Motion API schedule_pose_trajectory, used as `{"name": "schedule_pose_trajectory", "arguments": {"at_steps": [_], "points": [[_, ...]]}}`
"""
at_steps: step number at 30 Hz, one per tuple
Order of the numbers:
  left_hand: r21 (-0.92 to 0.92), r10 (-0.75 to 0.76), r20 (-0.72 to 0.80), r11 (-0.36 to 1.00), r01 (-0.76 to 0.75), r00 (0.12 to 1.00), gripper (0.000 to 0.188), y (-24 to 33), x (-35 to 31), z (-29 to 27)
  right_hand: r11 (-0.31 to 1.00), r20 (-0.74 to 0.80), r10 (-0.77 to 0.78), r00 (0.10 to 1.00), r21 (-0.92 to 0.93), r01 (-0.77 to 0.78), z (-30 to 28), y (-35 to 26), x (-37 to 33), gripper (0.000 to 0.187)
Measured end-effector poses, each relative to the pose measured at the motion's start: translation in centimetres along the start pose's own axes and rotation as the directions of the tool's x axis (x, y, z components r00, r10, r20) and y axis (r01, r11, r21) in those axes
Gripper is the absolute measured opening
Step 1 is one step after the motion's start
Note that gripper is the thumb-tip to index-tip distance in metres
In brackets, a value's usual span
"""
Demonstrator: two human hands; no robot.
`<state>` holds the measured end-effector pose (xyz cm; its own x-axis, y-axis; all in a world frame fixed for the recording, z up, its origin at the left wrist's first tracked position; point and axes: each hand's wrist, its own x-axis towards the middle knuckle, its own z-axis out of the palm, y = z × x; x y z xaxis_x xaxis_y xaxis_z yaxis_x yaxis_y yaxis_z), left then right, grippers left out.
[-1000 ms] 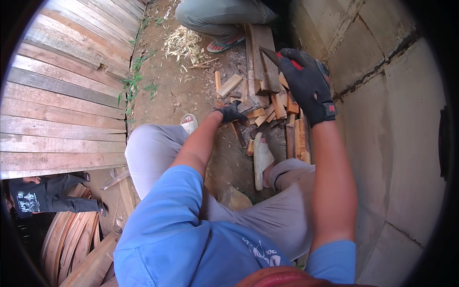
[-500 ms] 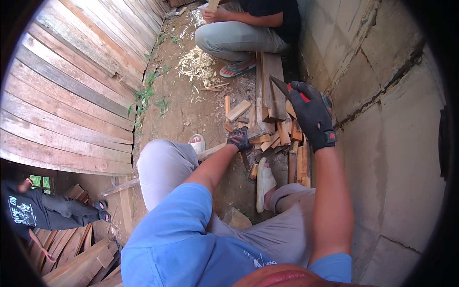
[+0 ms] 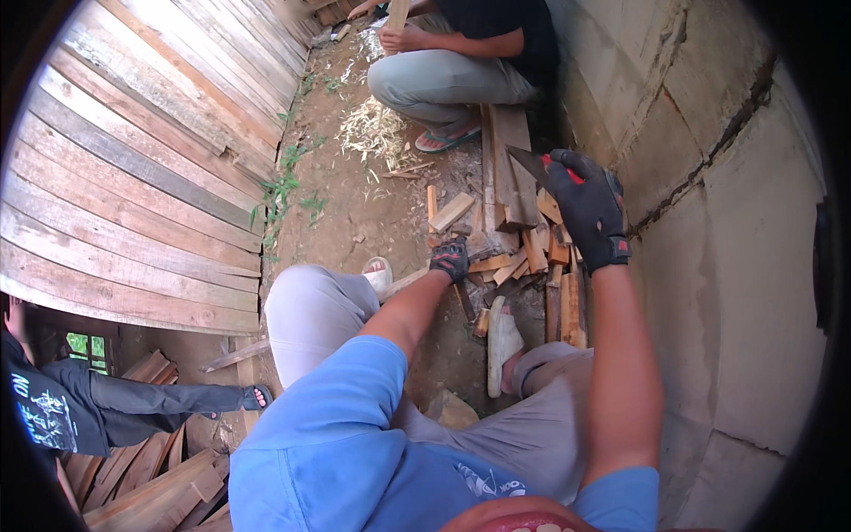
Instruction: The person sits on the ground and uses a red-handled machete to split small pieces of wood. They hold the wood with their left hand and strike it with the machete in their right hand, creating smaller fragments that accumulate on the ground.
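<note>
My right hand (image 3: 585, 199), in a black and red glove, is raised beside the concrete wall. It is closed on a knife (image 3: 529, 166) with a dark, pointed blade slanting up and left over a thick wooden beam (image 3: 514, 182). My left hand (image 3: 449, 257), gloved alike, is low by the heap of cut wood blocks (image 3: 511, 268), just left of the beam's near end. Its fingers look curled; what they hold, if anything, is hidden. A dark flat strip (image 3: 465, 301) lies just below that hand, and a small pale block (image 3: 454, 213) lies beyond it.
Ahead, a person (image 3: 461, 75) squats at the beam's far end holding a wooden piece (image 3: 398, 13); shavings (image 3: 372, 131) lie beside them. A plank wall (image 3: 133, 177) stands left, a concrete wall (image 3: 736, 257) right. Another person (image 3: 71, 399) is near stacked boards (image 3: 160, 496) at lower left.
The view has shifted slightly. The person at lower left has stretched a leg farther right. A hand now shows at the top edge. My two hands keep nearly the same poses.
</note>
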<state>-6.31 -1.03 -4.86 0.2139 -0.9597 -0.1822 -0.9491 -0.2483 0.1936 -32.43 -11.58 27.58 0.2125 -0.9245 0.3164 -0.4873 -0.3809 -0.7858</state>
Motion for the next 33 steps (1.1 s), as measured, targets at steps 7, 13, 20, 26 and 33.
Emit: {"name": "schedule_pose_trajectory", "arguments": {"at_steps": [7,13,20,26,33], "points": [[0.065,-0.038,-0.088,0.997,0.044,0.995,0.055,-1.6,1.4,-2.6,0.999,-0.109,0.027,0.994,-0.023,-0.03,-1.5,0.4,1.5,0.038],[0.025,-0.056,-0.22,0.998,0.063,0.974,0.058,-1.6,2.7,-7.8,0.998,-0.233,0.045,0.972,-0.034,-0.054,-3.5,0.9,1.4,0.04],[0.035,-0.091,-0.26,0.994,0.104,0.961,0.057,1.3,4.7,-11.2,0.998,-0.323,0.033,0.946,-0.041,-0.048,-4.4,0.9,1.5,0.038],[0.077,-0.007,-0.353,0.996,0.037,0.936,0.042,6.1,7.0,-12.0,0.999,-0.359,0.018,0.933,-0.031,-0.031,-4.9,1.1,2.1,0.038],[0.14,0.071,-0.472,0.99,-0.004,0.879,0.031,13.2,12.1,-9.7,0.998,-0.358,0.065,0.932,0.039,-0.054,-5.1,1.6,2.1,0.039]]}}
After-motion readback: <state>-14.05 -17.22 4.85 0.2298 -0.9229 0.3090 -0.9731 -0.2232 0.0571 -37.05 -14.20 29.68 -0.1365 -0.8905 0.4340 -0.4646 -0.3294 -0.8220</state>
